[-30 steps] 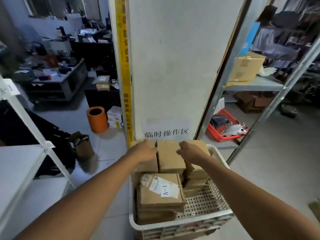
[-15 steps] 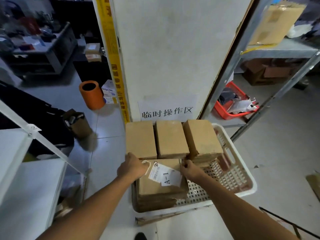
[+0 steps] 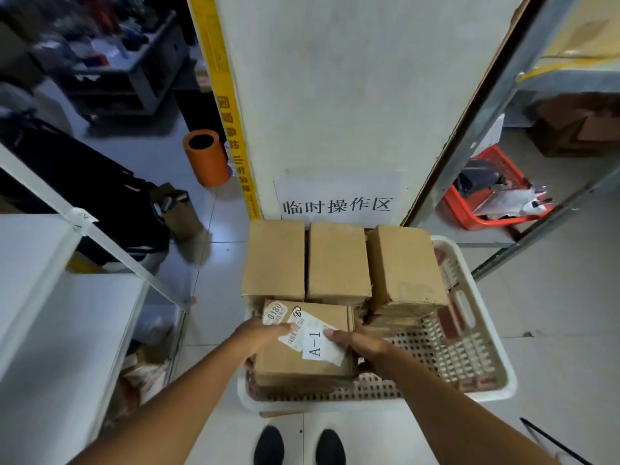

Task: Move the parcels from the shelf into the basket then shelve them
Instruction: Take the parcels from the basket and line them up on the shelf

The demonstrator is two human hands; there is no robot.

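Note:
A white perforated basket [image 3: 385, 403] stands on the floor in front of my feet and holds several brown cardboard parcels. Three of them [image 3: 337, 260] stand side by side along its far end. The near parcel [image 3: 302, 365] lies on a stack and carries a white label marked A-1. My left hand [image 3: 265, 333] grips this parcel at its left edge, fingers on top by the label. My right hand [image 3: 357, 344] grips its right side, with a fingertip on the label's corner. The basket's right half shows bare mesh.
A white shelf [image 3: 67, 313] with a slanted post stands to the left. Behind the basket is a white pillar with a paper sign [image 3: 337, 206]. A metal rack [image 3: 486, 95] is at right, a red basket [image 3: 483, 209] under it. An orange cylinder [image 3: 205, 157] stands on the floor.
My hands left the far parcels and came back to the near A-1 parcel, closing in beside its label. My view tilted down over the basket.

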